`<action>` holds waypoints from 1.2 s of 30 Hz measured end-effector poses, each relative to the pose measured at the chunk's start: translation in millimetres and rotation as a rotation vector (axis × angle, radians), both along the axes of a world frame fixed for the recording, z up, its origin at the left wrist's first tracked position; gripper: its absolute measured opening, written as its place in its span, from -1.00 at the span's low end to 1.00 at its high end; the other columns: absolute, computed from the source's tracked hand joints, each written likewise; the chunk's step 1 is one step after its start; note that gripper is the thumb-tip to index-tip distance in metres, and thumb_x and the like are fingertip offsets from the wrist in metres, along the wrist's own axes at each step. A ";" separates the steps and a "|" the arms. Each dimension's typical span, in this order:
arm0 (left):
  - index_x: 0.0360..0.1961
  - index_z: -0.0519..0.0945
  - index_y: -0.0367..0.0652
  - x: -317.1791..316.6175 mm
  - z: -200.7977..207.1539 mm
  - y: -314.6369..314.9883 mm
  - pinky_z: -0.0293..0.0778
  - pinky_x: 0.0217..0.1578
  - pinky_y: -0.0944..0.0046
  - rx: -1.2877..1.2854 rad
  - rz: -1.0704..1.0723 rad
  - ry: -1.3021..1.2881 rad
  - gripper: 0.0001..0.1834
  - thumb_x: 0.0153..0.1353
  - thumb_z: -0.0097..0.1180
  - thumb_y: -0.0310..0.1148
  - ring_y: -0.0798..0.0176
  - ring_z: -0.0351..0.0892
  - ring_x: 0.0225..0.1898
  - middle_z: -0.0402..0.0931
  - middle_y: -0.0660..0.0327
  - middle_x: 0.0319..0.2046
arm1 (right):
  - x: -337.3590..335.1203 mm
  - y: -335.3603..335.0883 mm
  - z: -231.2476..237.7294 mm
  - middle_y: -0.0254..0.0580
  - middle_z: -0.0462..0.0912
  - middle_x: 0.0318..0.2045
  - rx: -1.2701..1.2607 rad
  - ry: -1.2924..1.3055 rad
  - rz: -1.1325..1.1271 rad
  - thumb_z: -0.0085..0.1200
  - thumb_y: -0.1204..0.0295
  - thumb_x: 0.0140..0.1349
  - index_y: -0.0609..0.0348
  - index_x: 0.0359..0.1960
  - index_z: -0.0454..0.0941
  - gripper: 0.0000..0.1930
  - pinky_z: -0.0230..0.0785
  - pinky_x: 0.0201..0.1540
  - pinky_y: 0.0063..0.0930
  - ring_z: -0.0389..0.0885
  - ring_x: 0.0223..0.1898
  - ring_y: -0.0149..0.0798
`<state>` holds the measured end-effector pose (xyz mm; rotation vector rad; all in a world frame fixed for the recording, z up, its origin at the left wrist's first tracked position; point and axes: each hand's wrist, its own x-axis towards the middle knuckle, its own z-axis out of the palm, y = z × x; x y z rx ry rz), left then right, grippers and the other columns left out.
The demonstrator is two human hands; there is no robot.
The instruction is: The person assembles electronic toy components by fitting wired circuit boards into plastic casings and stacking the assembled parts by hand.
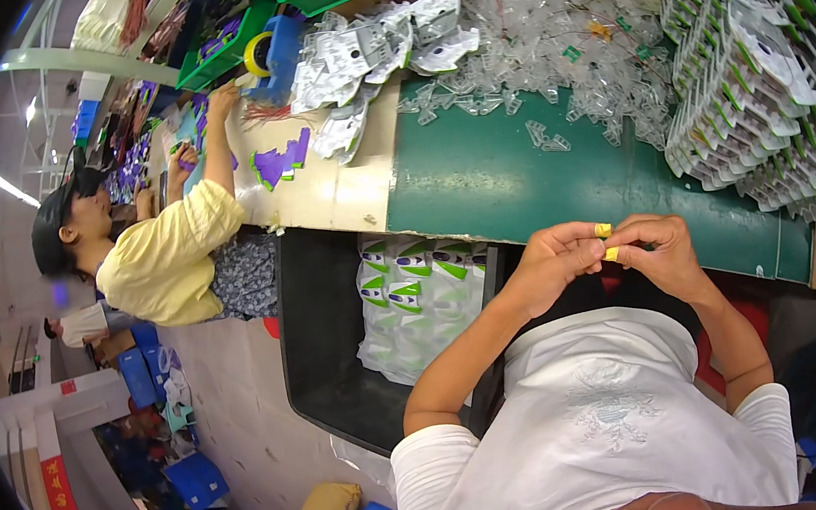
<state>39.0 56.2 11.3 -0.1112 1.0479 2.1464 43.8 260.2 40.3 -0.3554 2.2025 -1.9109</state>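
My left hand (552, 267) and my right hand (664, 251) meet at the table's front edge, close to my body. Both are closed in a pinch, fingertips nearly touching. Small yellow patches (603, 230) show at the fingertips; they look like tape or finger covers. Whatever the fingers hold, if anything, is too small to make out. Beyond the hands lies the green mat (490, 175) on the table. A heap of clear plastic pieces (546, 48) spreads over its far part. Two loose clear pieces (548, 136) lie nearer.
Stacked white-and-green parts (741, 86) rise at right. White shell parts (346, 61), a purple-green piece (281, 159) and a blue tape dispenser (280, 58) stand far left. A black bin (333, 394) holds bagged parts (403, 301). A co-worker in yellow (166, 252) works at left.
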 end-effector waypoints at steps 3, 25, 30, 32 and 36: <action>0.06 0.54 -0.19 -14.4 -6.1 -5.9 0.52 -0.25 0.48 0.187 0.044 -0.210 -0.66 0.28 0.24 -0.40 0.43 0.56 -0.30 0.59 0.31 -0.27 | -10.5 -11.0 -7.2 -0.27 0.66 -0.42 -0.001 0.081 -0.008 0.19 0.65 0.15 0.32 -0.31 0.68 -0.91 0.36 -0.42 -0.67 0.54 -0.44 -0.56; -0.15 0.58 -0.06 -125.1 -4.7 -196.8 0.07 0.23 -0.04 -2.050 0.500 1.544 -0.75 0.11 0.13 -0.52 0.20 0.52 -0.06 0.58 0.28 -0.19 | 8.8 -7.8 -8.3 -0.55 0.44 -0.67 -0.023 -0.260 -0.066 0.13 0.63 0.20 0.28 -0.35 0.54 -0.97 0.06 -0.60 -0.74 0.28 -0.67 -0.73; -0.17 0.62 -0.08 -52.2 2.5 -117.6 0.15 0.19 -0.02 -1.842 0.363 1.666 -0.77 0.12 0.13 -0.52 0.27 0.56 -0.16 0.60 0.29 -0.22 | -1.8 4.9 -4.4 -0.54 0.46 -0.62 0.049 -0.216 -0.140 0.14 0.56 0.25 0.29 -0.35 0.56 -0.95 0.04 -0.60 -0.71 0.26 -0.64 -0.72; -0.11 0.63 -0.10 -22.2 1.7 -83.4 0.17 0.16 0.00 -1.665 0.294 1.742 -0.71 0.10 0.18 -0.49 0.29 0.58 -0.14 0.61 0.31 -0.21 | -8.1 9.4 1.1 -0.53 0.46 -0.57 0.068 -0.191 -0.181 0.14 0.54 0.25 0.28 -0.32 0.57 -0.94 0.04 -0.58 -0.69 0.23 -0.61 -0.70; -0.10 0.63 -0.15 15.0 -22.1 -41.9 0.20 0.14 0.05 -1.423 0.154 1.740 -0.68 0.06 0.20 -0.46 0.25 0.58 -0.06 0.61 0.25 -0.10 | -14.9 8.0 4.3 -0.40 0.47 -0.47 0.167 -0.054 -0.156 0.12 0.55 0.24 0.31 -0.27 0.57 -0.91 0.08 -0.56 -0.60 0.24 -0.58 -0.64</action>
